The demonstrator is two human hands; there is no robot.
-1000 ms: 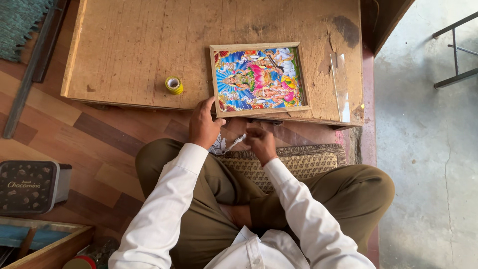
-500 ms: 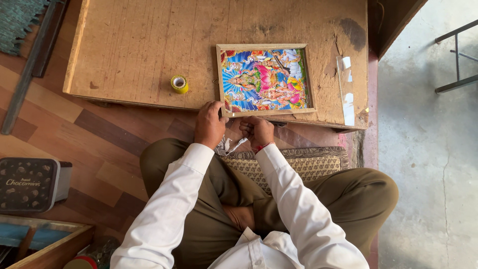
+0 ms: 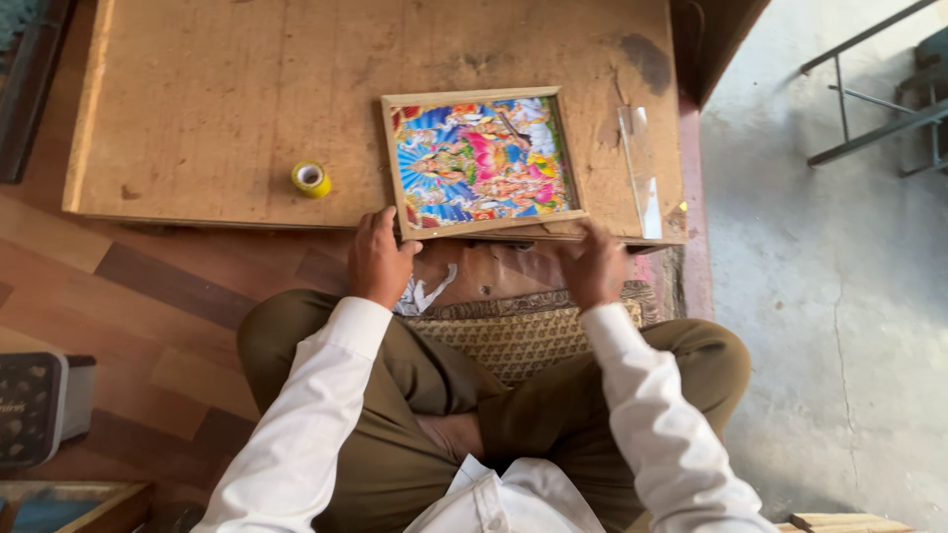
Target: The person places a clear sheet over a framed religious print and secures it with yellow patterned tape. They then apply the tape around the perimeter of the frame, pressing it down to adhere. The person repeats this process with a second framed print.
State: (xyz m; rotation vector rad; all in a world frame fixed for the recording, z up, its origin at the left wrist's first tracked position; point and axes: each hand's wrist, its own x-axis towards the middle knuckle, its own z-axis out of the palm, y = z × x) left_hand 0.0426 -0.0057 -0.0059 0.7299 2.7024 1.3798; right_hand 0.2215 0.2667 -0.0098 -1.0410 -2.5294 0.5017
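Low on a wood floor [image 3: 148, 296] sits a flat board [image 3: 217, 109]; a person sits cross-legged before it; the left hand [image 3: 380, 259] grips the near left corner of a bright picture [image 3: 481, 161] lying at the board's near edge; the right hand [image 3: 595, 265] curls at that edge, just under the frame's right corner; yellow tape [image 3: 310, 179] lies to the left; a clear strip [image 3: 640, 173] lies to the right.

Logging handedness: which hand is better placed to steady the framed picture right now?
Left, probably. The left hand already rests at the near left corner of the framed picture on the wooden board. The right hand sits at the board's near edge, just below the frame's right corner; contact there is unclear.
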